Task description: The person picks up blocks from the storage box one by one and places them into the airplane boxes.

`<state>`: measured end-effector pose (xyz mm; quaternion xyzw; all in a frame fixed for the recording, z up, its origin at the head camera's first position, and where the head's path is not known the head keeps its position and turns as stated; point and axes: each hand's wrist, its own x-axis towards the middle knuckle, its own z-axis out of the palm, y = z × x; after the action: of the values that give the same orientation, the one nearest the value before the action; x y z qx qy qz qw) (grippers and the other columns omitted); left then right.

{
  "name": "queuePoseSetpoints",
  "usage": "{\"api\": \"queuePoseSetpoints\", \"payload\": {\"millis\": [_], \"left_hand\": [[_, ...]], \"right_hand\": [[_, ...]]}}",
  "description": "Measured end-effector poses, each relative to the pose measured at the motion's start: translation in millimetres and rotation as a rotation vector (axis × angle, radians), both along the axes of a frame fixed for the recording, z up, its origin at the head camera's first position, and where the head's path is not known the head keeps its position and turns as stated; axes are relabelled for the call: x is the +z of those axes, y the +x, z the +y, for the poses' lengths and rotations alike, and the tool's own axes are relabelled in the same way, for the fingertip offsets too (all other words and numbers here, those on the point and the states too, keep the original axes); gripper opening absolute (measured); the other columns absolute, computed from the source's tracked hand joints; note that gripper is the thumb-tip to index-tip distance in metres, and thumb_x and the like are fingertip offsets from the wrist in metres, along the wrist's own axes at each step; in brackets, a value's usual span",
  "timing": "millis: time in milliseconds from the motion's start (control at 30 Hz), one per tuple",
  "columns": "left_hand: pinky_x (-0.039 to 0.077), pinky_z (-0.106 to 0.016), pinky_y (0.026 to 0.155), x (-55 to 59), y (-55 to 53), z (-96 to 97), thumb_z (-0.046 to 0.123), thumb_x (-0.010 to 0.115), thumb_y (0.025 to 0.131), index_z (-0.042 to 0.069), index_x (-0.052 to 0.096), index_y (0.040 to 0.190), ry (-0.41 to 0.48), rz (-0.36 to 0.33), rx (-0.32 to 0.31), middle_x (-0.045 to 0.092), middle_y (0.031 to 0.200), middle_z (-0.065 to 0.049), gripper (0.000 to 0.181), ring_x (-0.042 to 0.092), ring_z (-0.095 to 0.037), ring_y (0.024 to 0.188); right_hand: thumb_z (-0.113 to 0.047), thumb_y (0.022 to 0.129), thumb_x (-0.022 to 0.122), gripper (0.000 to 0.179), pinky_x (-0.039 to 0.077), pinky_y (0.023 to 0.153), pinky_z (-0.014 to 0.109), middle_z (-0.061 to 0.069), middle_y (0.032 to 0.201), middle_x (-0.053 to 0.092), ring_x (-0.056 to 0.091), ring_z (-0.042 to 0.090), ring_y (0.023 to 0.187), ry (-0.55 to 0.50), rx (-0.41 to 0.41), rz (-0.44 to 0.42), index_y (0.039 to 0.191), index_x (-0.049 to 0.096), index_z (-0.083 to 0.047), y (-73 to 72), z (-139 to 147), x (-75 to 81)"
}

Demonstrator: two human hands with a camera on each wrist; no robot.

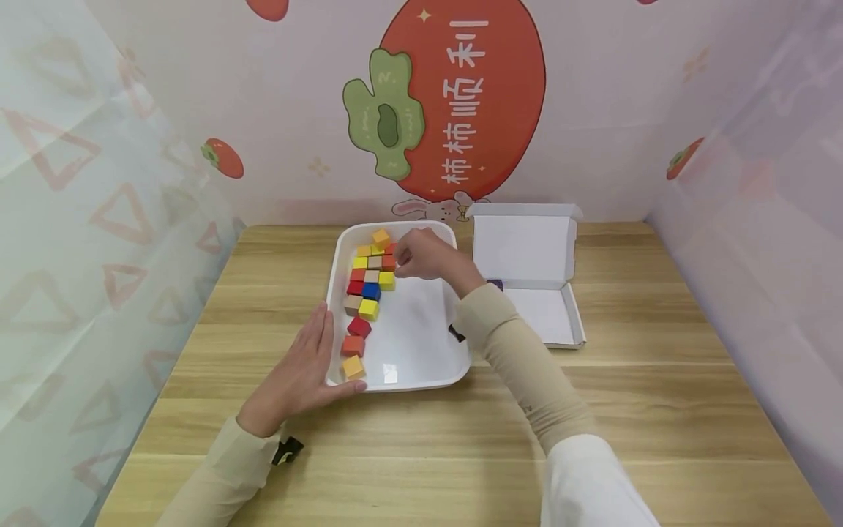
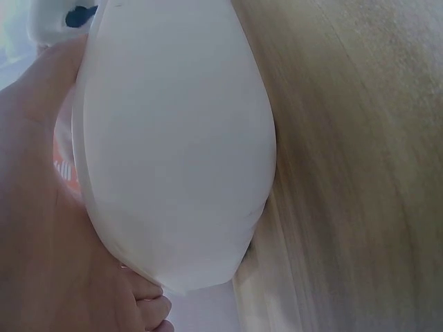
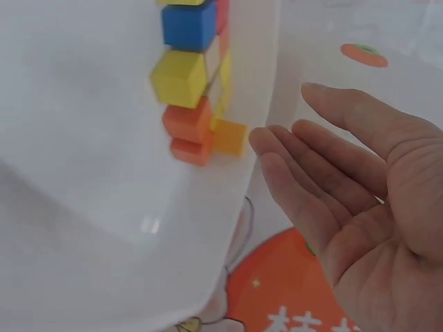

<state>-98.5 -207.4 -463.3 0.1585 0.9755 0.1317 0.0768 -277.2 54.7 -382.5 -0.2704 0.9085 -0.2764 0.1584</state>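
Note:
A white tray (image 1: 418, 322) holds several small wooden cubes in red, orange, yellow, blue and plain wood, lined up loosely along its left side. My left hand (image 1: 299, 369) rests against the tray's front left corner, straight fingers along the left wall and thumb at the front rim. Over the back of the tray is my right hand (image 1: 428, 255), close to an orange-red cube (image 1: 388, 262). In the right wrist view its thumb stands apart from the slightly bent fingers, with nothing between them. A light orange cube (image 3: 230, 137) shows near those fingertips.
Right of the tray, an open white box (image 1: 536, 315) stands with its lid raised. Something small and dark (image 1: 495, 284) lies at its left edge, partly behind the right forearm. A printed cloth wall (image 1: 296, 183) rises behind the wooden table (image 1: 658, 410).

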Motion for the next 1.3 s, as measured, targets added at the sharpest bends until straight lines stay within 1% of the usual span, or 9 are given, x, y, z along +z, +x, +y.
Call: {"api": "queuePoseSetpoints", "payload": {"millis": [200,333,433,567,667,800,933,1133,1300], "left_hand": [[0.021,-0.063,0.13,-1.7,-0.5,0.4,0.087,0.061,0.081,0.0,0.002,0.168,0.001,0.002,0.0,-0.007,0.179,-0.018,0.137,0.004,-0.042,0.166],[0.021,-0.062,0.13,-1.9,-0.4,0.3,0.087,0.061,0.081,0.0,0.002,0.168,-0.002,0.005,-0.001,-0.007,0.179,-0.018,0.137,0.004,-0.042,0.166],[0.02,-0.062,0.131,-1.8,-0.1,0.1,0.087,0.061,0.082,-0.001,0.002,0.168,0.0,0.003,-0.003,-0.007,0.179,-0.018,0.137,0.003,-0.042,0.166],[0.02,-0.063,0.131,-1.9,0.2,-0.5,0.086,0.062,0.082,-0.001,0.001,0.168,0.002,0.004,-0.003,-0.008,0.179,-0.018,0.137,0.003,-0.042,0.166],[0.02,-0.063,0.131,-2.3,-0.1,-0.7,0.086,0.062,0.082,-0.001,0.002,0.168,0.001,0.011,-0.003,-0.008,0.179,-0.018,0.136,0.004,-0.042,0.166],[0.02,-0.063,0.131,-2.5,-0.7,-0.9,0.086,0.061,0.082,-0.001,0.002,0.168,-0.002,0.012,-0.004,-0.008,0.179,-0.017,0.136,0.004,-0.042,0.166],[0.02,-0.063,0.131,-1.3,-1.2,-0.8,0.086,0.061,0.082,0.0,0.002,0.168,-0.005,0.012,-0.002,-0.008,0.179,-0.017,0.136,0.003,-0.042,0.166],[0.02,-0.063,0.131,-1.5,-1.0,-0.9,0.088,0.06,0.082,0.0,0.002,0.168,-0.014,0.005,0.0,-0.008,0.179,-0.018,0.136,0.003,-0.042,0.166],[0.021,-0.063,0.13,-2.2,-0.1,-0.1,0.088,0.06,0.081,0.0,0.002,0.169,-0.009,0.011,-0.004,-0.007,0.179,-0.018,0.137,0.003,-0.042,0.166]], "right_hand": [[-0.014,0.095,0.08,0.028,0.06,0.095,0.034,0.007,0.114,0.07,0.06,0.025,0.108,-0.003,-0.078,-0.084,0.122,0.076,-0.004,-10.0,-15.2,-23.9],[-0.016,0.095,0.081,0.025,0.058,0.1,0.035,0.005,0.115,0.065,0.055,0.023,0.114,0.015,-0.15,-0.123,0.118,0.075,-0.008,-12.9,-23.2,-42.1],[-0.016,0.095,0.081,0.027,0.056,0.105,0.037,0.005,0.117,0.064,0.052,0.023,0.119,0.024,-0.179,-0.131,0.12,0.074,-0.01,-13.6,-29.5,-53.3],[-0.015,0.095,0.08,0.03,0.054,0.11,0.04,0.006,0.119,0.065,0.052,0.024,0.12,0.021,-0.199,-0.128,0.124,0.075,-0.008,-14.4,-37.0,-61.5],[-0.014,0.095,0.08,0.03,0.054,0.109,0.039,0.005,0.118,0.066,0.055,0.024,0.117,0.031,-0.211,-0.122,0.123,0.075,-0.008,-14.8,-39.6,-62.7],[-0.015,0.094,0.081,0.029,0.056,0.107,0.038,0.005,0.116,0.067,0.056,0.023,0.115,0.051,-0.196,-0.11,0.122,0.076,-0.009,-15.7,-38.0,-58.9],[-0.016,0.095,0.081,0.027,0.059,0.102,0.037,0.005,0.114,0.068,0.058,0.023,0.111,0.052,-0.165,-0.069,0.12,0.077,-0.008,-17.0,-30.7,-47.9],[-0.015,0.093,0.083,0.025,0.061,0.094,0.034,0.005,0.107,0.071,0.061,0.024,0.104,0.026,-0.122,-0.026,0.116,0.08,-0.008,-14.5,-15.4,-18.9],[-0.019,0.092,0.084,0.026,0.062,0.091,0.033,0.004,0.107,0.073,0.064,0.023,0.1,0.068,-0.077,0.008,0.116,0.079,-0.01,-8.0,6.4,7.1]]}}
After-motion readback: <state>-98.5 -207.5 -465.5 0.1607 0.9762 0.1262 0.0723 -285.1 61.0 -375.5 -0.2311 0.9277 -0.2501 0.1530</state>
